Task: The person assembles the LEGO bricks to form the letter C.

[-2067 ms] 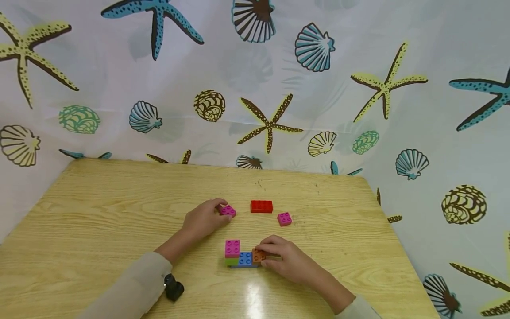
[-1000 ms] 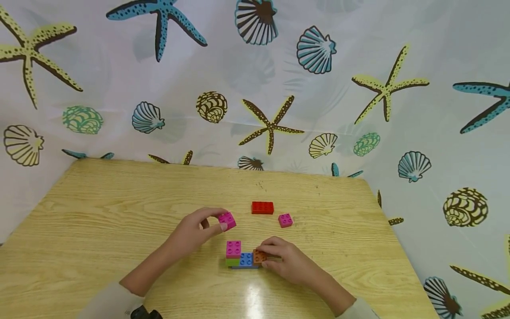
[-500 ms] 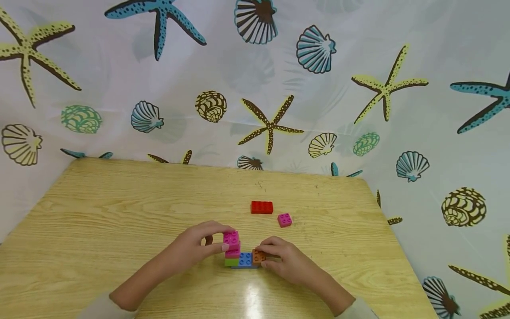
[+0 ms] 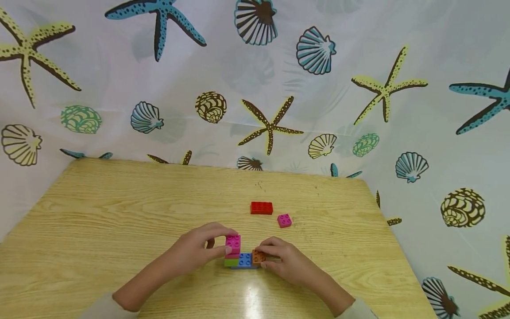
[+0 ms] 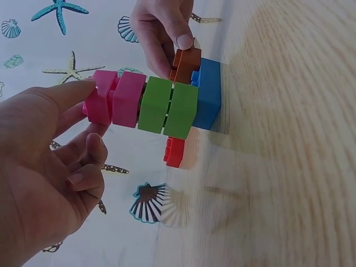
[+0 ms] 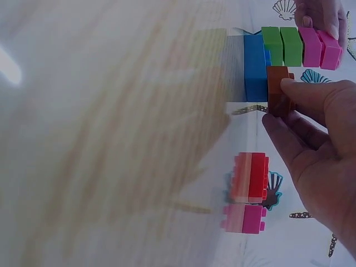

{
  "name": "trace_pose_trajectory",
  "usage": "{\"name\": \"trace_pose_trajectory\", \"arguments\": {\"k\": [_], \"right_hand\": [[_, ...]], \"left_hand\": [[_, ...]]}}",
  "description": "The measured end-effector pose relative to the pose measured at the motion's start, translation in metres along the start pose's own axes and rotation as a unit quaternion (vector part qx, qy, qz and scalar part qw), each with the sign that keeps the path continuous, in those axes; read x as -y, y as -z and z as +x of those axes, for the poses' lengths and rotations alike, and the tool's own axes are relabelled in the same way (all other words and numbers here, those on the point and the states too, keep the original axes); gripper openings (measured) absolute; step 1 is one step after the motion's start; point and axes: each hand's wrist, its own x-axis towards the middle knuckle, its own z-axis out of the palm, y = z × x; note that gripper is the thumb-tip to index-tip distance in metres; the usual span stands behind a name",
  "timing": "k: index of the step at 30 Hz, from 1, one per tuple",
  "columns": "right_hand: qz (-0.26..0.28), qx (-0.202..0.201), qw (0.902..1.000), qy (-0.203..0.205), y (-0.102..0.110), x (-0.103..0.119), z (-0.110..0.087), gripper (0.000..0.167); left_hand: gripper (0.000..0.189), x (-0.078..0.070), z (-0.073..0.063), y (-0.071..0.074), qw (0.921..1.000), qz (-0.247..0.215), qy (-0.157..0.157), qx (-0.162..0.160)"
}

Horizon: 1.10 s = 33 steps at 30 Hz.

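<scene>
Held pink brick (image 5: 100,104) now atop the stack (image 5: 154,105)

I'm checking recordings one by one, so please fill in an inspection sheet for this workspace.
Surface: wood-grain table, glare at its near side.
Job's things: blue brick bearing orange brick and two green bricks; above the green, lower pink brick and upper pink brick, slightly tilted. Red brick and loose pink brick lie beyond.
Clutter: nothing seen.
Left hand: pinches upper pink brick.
Right hand: pinches orange brick.
Cables: nothing seen.
Surroundings: shell-and-starfish-print cloth behind.
</scene>
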Motion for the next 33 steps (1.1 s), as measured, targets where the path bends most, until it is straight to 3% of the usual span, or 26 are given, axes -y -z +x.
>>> {"name": "trace_pose_trajectory", "arguments": {"k": [7, 13, 25, 33], "right_hand": [[0.002, 0.002, 1.0, -0.003, 0.0002, 0.0005, -0.0001, 0.037], [0.006, 0.006, 0.9999, -0.011, 0.0003, 0.0004, 0.0003, 0.037], [0.009, 0.003, 0.9999, -0.004, -0.0011, -0.004, -0.0006, 0.037], [0.003, 0.003, 1.0, -0.009, 0.0002, -0.0015, 0.0, 0.036]], "left_hand": [[0.029, 0.0005, 0.0004, -0.0004, 0.9999, -0.01, -0.004, -0.004], [0.03, 0.0018, -0.0006, -0.0016, 0.9996, 0.011, -0.023, -0.012], [0.031, -0.0016, -0.0005, -0.0043, 0.998, 0.056, -0.02, -0.018], [0.031, -0.0009, 0.0003, -0.0056, 0.999, 0.04, -0.016, -0.014]]}}
